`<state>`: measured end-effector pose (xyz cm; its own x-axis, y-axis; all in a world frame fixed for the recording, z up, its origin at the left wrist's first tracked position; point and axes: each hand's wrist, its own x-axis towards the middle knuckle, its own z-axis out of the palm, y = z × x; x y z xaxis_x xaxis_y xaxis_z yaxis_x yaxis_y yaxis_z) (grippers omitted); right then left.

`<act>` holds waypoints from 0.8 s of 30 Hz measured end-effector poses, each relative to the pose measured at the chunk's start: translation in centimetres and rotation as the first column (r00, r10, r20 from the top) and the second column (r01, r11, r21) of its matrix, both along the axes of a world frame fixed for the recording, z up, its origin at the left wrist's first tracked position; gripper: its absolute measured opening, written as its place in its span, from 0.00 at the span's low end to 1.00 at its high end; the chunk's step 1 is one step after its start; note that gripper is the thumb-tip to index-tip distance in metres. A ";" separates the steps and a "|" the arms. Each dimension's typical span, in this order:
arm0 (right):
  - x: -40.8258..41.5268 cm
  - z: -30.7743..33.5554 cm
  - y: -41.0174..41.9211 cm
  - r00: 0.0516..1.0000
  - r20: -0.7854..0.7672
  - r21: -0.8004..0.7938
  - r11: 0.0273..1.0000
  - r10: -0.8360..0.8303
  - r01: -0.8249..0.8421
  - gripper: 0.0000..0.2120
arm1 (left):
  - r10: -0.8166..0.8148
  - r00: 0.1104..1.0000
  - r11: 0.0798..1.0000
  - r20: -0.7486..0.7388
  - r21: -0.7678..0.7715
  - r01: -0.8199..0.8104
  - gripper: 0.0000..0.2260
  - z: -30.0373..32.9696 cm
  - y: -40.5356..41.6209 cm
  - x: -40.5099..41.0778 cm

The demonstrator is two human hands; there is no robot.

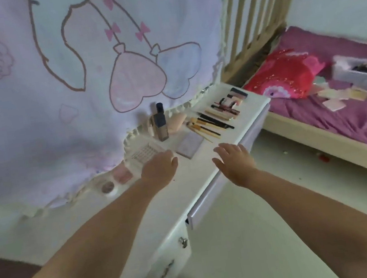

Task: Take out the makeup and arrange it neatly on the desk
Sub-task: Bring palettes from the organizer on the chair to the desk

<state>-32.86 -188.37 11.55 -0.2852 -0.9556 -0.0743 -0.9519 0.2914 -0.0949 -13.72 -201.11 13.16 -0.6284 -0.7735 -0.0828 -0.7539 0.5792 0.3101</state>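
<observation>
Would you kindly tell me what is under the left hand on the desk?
The left hand covers the near edge of a clear lash tray on the white desk. Whatever lies beneath the palm is hidden.

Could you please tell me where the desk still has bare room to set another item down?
Bare top runs along the front edge of the desk, between the left hand and right hand, and nearer along it. The back is crowded: blush compacts, foundation bottle, brushes, palettes.
</observation>
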 end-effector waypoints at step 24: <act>9.6 -8.5 78.0 0.006 0.130 0.302 0.045 -0.991 0.952 0.26 | -0.957 -0.046 -0.017 0.285 0.102 0.995 0.21 -8.8 72.3 -19.9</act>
